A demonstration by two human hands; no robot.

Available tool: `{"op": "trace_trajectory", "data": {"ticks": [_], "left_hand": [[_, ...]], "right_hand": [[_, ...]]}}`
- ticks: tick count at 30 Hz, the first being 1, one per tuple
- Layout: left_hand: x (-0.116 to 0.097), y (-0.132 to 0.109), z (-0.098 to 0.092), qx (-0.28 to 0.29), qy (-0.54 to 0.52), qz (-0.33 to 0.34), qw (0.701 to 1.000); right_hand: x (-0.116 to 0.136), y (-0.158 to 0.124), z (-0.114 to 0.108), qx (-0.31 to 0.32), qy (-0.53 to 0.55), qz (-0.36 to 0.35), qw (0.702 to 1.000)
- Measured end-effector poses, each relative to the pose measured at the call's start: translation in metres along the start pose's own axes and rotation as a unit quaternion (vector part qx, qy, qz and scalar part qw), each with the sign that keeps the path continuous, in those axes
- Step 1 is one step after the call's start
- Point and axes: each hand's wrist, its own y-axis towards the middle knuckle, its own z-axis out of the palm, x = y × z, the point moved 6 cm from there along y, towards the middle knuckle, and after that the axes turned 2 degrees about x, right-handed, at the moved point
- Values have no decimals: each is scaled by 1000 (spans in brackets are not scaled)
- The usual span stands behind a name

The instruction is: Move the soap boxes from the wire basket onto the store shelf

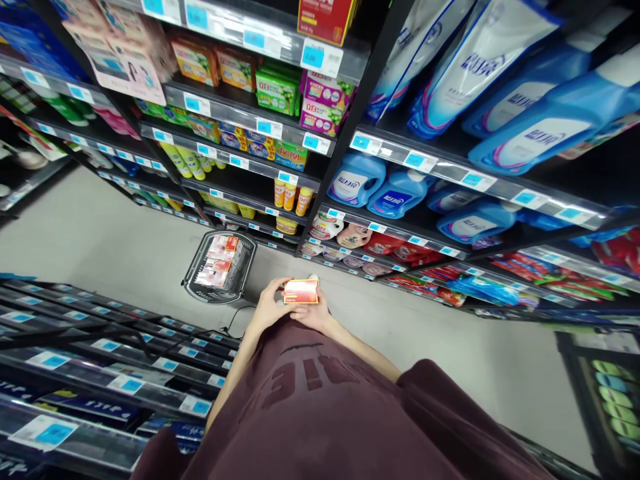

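A small red and yellow soap-style box (301,291) is held in front of my body, its top washed out by glare. My left hand (273,303) grips the box's left side, fingers curled along its edge. My right hand (315,312) wraps its right side and lower edge. On the floor to the left stands a dark shopping basket (191,288) with several pale and red boxes (220,248) in it. A similar red box (327,19) sits on the upper shelf ahead.
Shelves with price tags (323,57) rise ahead, holding soap packs (277,92) and blue detergent bottles (356,179). More shelving (125,383) runs close behind on the left. A rack (575,373) stands at the right. Grey floor (400,320) lies between them.
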Motion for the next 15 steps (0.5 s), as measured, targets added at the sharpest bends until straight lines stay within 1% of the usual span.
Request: {"op": "trace_trajectory", "data": {"ticks": [3, 7, 11, 15], "left_hand": [[-2, 2, -4, -16, 31, 24, 999], [-12, 3, -7, -25, 56, 48, 997], [-23, 3, -3, 1, 74, 72, 995], [-29, 2, 4, 31, 100, 100, 989]], "right_hand": [[0, 2, -5, -31, 30, -3, 999], [1, 5, -13, -56, 26, -20, 998], [-1, 6, -17, -77, -9, -18, 997], [-5, 8, -12, -77, -60, 3, 995]]}}
